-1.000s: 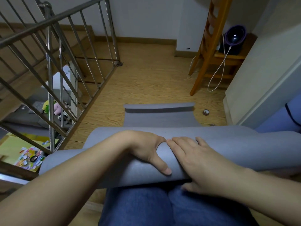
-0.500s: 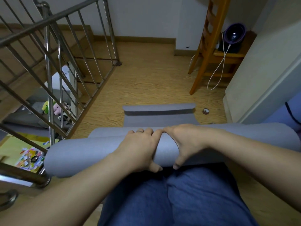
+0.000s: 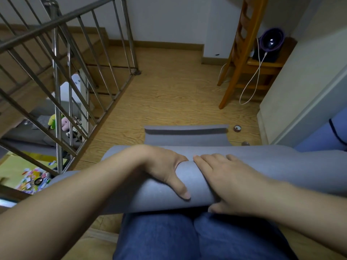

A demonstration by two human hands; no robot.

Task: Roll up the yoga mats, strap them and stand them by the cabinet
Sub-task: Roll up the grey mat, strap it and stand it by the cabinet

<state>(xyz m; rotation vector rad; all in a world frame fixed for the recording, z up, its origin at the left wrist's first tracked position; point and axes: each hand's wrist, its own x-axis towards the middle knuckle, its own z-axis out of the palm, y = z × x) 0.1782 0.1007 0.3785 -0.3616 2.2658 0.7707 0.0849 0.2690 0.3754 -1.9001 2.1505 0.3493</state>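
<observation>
Lying crosswise over the person's blue-jeaned knees (image 3: 159,239), the grey foam yoga mat (image 3: 281,166) is rolled for most of its length into a thick tube. Its unrolled part runs forward across the light wooden plank floor (image 3: 169,94), and the far end curls up in a low lip.

The left hand (image 3: 165,171) grips the middle of the roll. Its fingers curl over the far side, out of sight, and its thumb stretches down the near face. Just beside it, the right hand (image 3: 225,177) lies flat on top with its fingers straight, close together and pointing left. The tips almost meet the left hand, and the thumb is tucked at the lower near edge of the roll.

A small roll of tape (image 3: 237,128) sits on the floor near the far right corner of the mat. Beyond it stands an orange-brown wooden ladder frame (image 3: 242,53) with a white cable (image 3: 251,85) hanging beside it. The cable runs up to a round purple device (image 3: 271,42) on a low wooden shelf. A pale cabinet side (image 3: 300,87) fills the right. On the left, a steel stair railing (image 3: 56,76) guards the drop, and soft toys (image 3: 58,121) are visible below through the bars.
</observation>
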